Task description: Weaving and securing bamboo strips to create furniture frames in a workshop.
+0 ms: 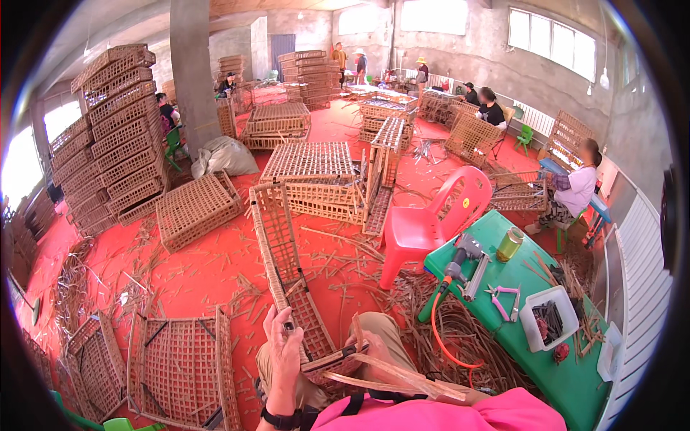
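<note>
A brown woven basket frame leans upright across my lap, its lower end between my knees. My left hand is closed on its long rim, with the fingers bent over the edge. At the frame's lower corner my right hand is closed on a short brown wicker strip that sticks up beside the fingers. Longer flat wicker strips lie across my right wrist and forearm; whether the right hand also grips them I cannot tell.
To my right, a green table carries a nail gun with an orange hose, a glass jar, pink-handled pliers and a white bin. A red chair stands ahead. Woven baskets lie left; several people sit farther off.
</note>
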Demonstrator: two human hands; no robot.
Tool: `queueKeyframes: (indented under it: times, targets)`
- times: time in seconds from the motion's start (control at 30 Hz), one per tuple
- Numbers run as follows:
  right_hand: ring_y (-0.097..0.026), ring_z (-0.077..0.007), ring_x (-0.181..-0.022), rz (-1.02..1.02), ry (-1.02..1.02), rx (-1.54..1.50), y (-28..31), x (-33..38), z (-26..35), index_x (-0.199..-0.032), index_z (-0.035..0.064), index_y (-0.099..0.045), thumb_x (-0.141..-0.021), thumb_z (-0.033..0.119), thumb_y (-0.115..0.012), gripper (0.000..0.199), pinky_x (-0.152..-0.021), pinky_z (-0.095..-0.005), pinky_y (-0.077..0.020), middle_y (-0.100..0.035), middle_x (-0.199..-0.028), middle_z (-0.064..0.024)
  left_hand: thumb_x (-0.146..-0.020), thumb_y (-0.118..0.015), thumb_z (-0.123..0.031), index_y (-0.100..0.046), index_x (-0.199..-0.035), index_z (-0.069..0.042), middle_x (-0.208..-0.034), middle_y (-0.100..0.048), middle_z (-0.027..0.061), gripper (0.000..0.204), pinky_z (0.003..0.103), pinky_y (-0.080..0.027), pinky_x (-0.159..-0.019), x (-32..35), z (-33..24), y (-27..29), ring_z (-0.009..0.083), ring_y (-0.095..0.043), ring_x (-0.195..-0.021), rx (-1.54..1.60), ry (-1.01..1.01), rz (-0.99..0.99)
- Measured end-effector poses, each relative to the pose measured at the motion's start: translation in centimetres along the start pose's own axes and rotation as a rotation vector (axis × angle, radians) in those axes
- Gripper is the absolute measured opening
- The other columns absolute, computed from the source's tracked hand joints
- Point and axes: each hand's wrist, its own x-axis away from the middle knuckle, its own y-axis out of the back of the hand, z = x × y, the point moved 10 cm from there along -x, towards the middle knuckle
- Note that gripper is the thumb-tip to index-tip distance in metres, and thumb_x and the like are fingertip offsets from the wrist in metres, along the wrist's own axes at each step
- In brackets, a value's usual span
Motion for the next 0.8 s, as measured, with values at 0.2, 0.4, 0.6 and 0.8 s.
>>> queueKeyframes:
  times: [0.2,0.4,0.6,0.8]
  targets:
    - [-0.069,-0.041,-0.101,-0.002,-0.055,-0.126,-0.3,0.2,-1.7,-0.115,-0.0002,-0.06,-0.08,0.027,-0.082,0.049,-0.091,-0.0454,-0.0539,-0.071,-0.106,-0.0235,-0.087,-0.061,-0.007,-0.057,-0.136,-0.01,-0.153,-0.032,0.0147,0.05,0.034,-0.039,-0.104,0.1,0.1,0.0,0.0221,-0.044,-0.128,0.003,-0.037,-0.013]
    - [-0.071,-0.039,-0.094,0.005,0.074,-0.031,0.0,0.1,1.8,-0.117,0.0018,-0.058,-0.082,0.028,-0.081,0.049,-0.088,-0.045,-0.0545,-0.072,-0.1,-0.0198,-0.09,-0.057,-0.005,-0.053,-0.139,0.0,-0.157,-0.027,0.0083,0.05,0.032,-0.039,-0.104,0.2,0.1,0.0,0.0184,-0.042,-0.132,0.041,0.002,0.013]
    - [-0.071,-0.0379,-0.089,-0.01,0.192,-0.089,-0.1,0.0,0.8,-0.118,0.0037,-0.056,-0.084,0.027,-0.079,0.047,-0.084,-0.045,-0.0552,-0.072,-0.097,-0.0184,-0.088,-0.061,-0.008,-0.057,-0.136,-0.009,-0.153,-0.032,0.0151,0.048,0.035,-0.038,-0.105,0.2,0.0,0.1,0.0217,-0.044,-0.128,0.052,-0.02,-0.015]
    - [-0.071,-0.0363,-0.087,-0.013,0.165,-0.177,-0.3,0.0,-0.8,-0.119,0.0048,-0.056,-0.084,0.024,-0.08,0.046,-0.081,-0.0438,-0.056,-0.072,-0.096,-0.0182,-0.088,-0.061,-0.009,-0.057,-0.136,-0.008,-0.153,-0.032,0.0161,0.048,0.036,-0.036,-0.108,0.1,0.1,0.0,0.0237,-0.042,-0.131,0.047,-0.018,-0.014]
